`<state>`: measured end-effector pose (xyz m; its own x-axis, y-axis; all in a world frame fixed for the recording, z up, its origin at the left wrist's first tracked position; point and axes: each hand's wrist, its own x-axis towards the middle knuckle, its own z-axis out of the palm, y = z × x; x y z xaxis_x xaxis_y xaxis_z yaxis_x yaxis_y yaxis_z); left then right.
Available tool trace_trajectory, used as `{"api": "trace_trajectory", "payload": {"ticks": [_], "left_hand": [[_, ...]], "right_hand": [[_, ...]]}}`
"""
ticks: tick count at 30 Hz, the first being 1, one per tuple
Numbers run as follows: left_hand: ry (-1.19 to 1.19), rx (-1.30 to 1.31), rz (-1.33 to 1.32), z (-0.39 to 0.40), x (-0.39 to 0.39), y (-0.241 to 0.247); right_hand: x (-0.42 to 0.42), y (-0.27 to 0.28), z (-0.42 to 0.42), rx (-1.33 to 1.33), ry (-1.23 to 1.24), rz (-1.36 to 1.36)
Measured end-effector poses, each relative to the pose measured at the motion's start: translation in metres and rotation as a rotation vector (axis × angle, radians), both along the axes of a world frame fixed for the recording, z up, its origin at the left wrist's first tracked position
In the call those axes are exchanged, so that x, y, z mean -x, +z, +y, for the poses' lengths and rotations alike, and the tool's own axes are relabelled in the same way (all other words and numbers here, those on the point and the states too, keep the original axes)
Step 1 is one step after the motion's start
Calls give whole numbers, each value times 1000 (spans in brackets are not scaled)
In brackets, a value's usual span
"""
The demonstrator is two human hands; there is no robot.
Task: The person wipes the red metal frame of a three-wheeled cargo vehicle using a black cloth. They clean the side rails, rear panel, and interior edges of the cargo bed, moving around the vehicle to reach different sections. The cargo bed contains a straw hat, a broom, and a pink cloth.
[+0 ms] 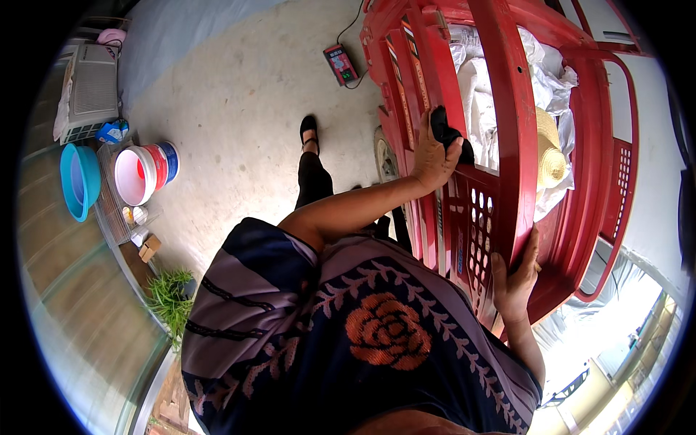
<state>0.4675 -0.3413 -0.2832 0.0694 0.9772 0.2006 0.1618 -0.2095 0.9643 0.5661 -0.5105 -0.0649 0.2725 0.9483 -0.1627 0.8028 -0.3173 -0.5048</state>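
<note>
My left hand (435,157) holds a bunched black cloth (447,133) against the upper side edge of a red metal cargo bed (399,70). Nearer my body, my right hand (516,280) grips the bed's thick red top rail (516,109), its thumb on one side and its fingers on the other. Inside the bed lie white plastic sacks (478,103) and a straw hat (550,157). A perforated red panel (481,234) stands below the rail. Part of the cloth is hidden behind my left fingers.
A battery charger (341,65) with cables lies on the concrete floor (239,87). To the left are a paint bucket (136,175), a turquoise basin (81,182), a wire rack (111,201), a grey appliance (93,87) and a green plant (169,299). A wheel (386,157) shows under the bed.
</note>
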Motion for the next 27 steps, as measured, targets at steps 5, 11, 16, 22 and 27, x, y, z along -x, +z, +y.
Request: {"api": "trace_trajectory", "payload": {"ticks": [5, 11, 16, 22, 27], "left_hand": [[14, 84, -205, 28, -4, -12], [268, 305, -467, 158, 5, -109], [477, 184, -39, 240, 20, -86], [79, -33, 33, 240, -5, -209], [-13, -48, 52, 161, 4, -156]], "right_hand": [[-4, -5, -3, -35, 41, -66], [-4, -1, -1, 16, 23, -97], [-9, -5, -9, 30, 4, -64], [-13, -4, -3, 13, 88, -107], [-9, -3, -12, 92, 13, -74]]}}
